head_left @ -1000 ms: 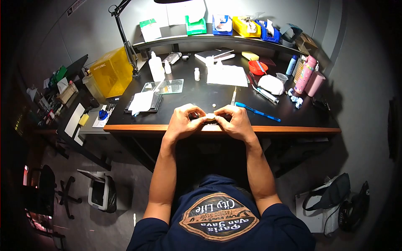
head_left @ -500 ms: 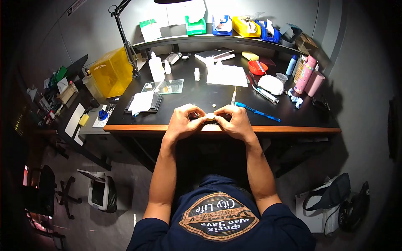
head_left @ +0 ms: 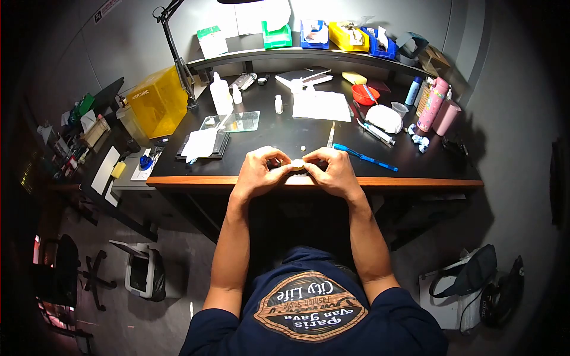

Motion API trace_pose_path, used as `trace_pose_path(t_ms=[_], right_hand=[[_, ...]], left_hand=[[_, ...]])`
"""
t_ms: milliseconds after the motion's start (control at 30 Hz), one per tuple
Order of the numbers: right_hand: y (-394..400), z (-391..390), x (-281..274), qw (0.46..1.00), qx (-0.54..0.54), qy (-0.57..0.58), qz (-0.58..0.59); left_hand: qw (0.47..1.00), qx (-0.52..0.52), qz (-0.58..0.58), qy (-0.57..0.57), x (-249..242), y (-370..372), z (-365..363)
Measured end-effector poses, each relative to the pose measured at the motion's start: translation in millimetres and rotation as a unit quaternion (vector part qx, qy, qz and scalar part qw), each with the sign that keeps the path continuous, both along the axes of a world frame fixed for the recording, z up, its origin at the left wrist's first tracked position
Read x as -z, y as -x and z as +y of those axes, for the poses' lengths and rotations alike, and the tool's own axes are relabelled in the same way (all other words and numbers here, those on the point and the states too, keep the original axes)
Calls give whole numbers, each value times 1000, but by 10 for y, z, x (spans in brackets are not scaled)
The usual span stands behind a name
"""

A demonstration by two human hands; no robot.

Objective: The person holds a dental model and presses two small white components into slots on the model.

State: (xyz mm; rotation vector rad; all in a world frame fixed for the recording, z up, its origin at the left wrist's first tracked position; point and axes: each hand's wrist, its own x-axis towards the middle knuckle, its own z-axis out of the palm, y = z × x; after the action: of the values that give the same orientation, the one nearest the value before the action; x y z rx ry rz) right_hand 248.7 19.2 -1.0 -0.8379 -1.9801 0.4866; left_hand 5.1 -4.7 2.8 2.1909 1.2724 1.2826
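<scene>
At the front edge of the black desk point(head_left: 276, 133), my left hand point(head_left: 260, 172) and my right hand point(head_left: 334, 172) pinch a small pale yellowish piece point(head_left: 297, 165) from both sides between thumbs and fingertips. Its exact kind is too small to make out, and the fingertips cover its ends. Just beyond it lies a tiny whitish lump point(head_left: 303, 148). A thin knife-like tool point(head_left: 331, 135) points away from my right hand. Close by on the right rests a blue pen-like tool point(head_left: 365, 158), its near end by my knuckles.
To the left are a glass plate point(head_left: 240, 122), a white bottle point(head_left: 221, 95) and a dark pad with white paper point(head_left: 200, 144). Farther back are a small vial point(head_left: 279, 105), white sheets point(head_left: 320, 107) and a red bowl point(head_left: 364, 95). Pink bottles point(head_left: 433, 105) stand right.
</scene>
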Motion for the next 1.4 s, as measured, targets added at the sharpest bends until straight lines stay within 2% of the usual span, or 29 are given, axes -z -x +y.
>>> trace_pose_path(t_ms=[1400], right_hand=[[4, -13, 2, 1000, -1, 9, 8]], left_hand=[[1000, 7, -11, -6, 54, 10, 29]])
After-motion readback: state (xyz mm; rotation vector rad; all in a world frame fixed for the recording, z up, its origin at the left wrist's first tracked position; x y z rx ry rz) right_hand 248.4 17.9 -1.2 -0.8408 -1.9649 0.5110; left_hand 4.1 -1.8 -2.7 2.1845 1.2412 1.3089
